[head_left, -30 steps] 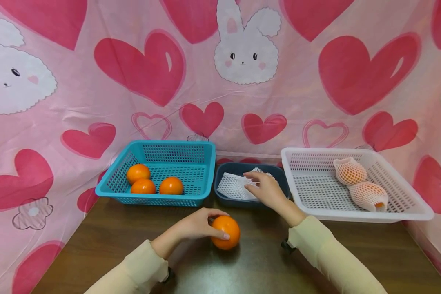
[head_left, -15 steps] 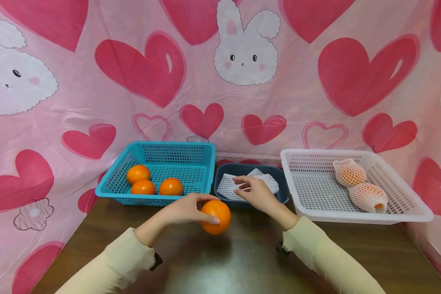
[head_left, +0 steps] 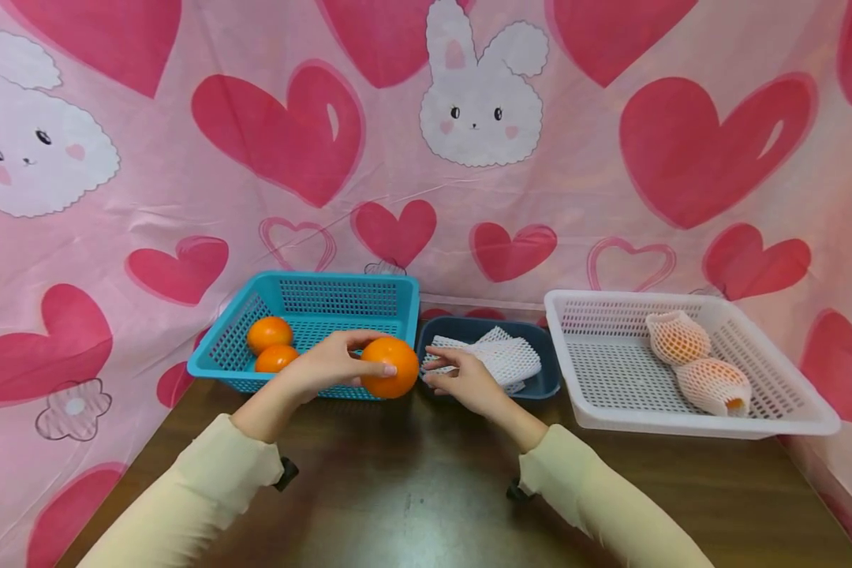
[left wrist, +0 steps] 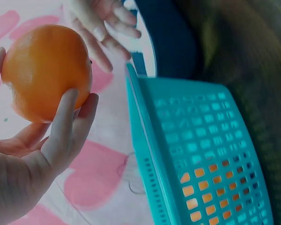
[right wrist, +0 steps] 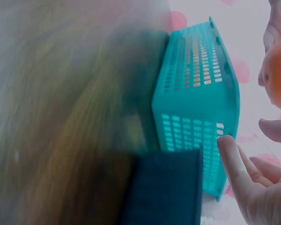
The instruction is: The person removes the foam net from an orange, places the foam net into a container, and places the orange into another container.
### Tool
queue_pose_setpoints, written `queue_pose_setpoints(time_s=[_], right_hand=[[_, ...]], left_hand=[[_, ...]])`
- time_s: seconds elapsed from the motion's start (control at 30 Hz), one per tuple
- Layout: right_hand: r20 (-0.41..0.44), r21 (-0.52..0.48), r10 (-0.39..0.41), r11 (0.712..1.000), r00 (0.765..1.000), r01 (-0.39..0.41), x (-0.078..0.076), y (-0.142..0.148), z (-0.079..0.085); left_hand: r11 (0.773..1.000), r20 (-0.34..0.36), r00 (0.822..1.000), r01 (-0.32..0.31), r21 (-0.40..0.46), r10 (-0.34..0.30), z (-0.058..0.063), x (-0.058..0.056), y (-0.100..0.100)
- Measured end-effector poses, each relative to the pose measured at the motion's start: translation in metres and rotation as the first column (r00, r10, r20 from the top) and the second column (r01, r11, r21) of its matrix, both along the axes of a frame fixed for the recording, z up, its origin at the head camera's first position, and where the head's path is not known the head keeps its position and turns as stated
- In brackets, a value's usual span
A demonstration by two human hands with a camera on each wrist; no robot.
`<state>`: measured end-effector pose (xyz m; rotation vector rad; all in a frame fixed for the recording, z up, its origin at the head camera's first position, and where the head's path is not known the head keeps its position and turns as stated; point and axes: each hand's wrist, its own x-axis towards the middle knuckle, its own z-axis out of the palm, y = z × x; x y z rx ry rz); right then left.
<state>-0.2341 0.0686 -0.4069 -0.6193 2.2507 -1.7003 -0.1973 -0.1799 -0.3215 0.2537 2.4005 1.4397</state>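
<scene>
My left hand (head_left: 321, 368) holds an orange (head_left: 392, 368) above the front right corner of the teal basket (head_left: 337, 278). In the left wrist view, fingers (left wrist: 62, 126) curl round the side of that fruit. To its right, my right hand (head_left: 472, 385) hovers with fingers spread and nothing in them, in front of the left part of a dark blue tray (head_left: 552, 372). White foam nets (head_left: 506, 360) lie in the tray, partly behind this hand. Two oranges show in the teal basket, one at the back (head_left: 270, 335) and one nearer (head_left: 276, 359); my left hand covers the area beside them.
A white basket (head_left: 681, 424) stands to the right of the tray and holds two fruits in foam nets, one behind (head_left: 678, 338) and one in front (head_left: 714, 386). The brown table (head_left: 426, 497) stretches before the containers. A pink heart-patterned cloth (head_left: 390, 142) hangs behind.
My left hand has lifted the orange off the table and carried it up and left toward the teal basket. My right hand has drawn left and slightly down from over the nets.
</scene>
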Motion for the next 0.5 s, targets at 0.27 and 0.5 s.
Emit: queue_pose_setpoints(time_s=[0.27, 0.5], right_hand=[[0.256, -0.193, -0.003, 0.980, 0.967, 0.054, 0.000, -0.021, -0.012], [0.319, -0.269, -0.029, 0.956, 0.947, 0.120, 0.001, -0.038, -0.010]], left_hand=[[0.993, 0.024, 0.997, -0.080, 0.082, 0.078, 0.002, -0.012, -0.018], [0.984, 0.036, 0.988, -0.154, 0.085, 0.151, 0.000, -0.024, -0.033]])
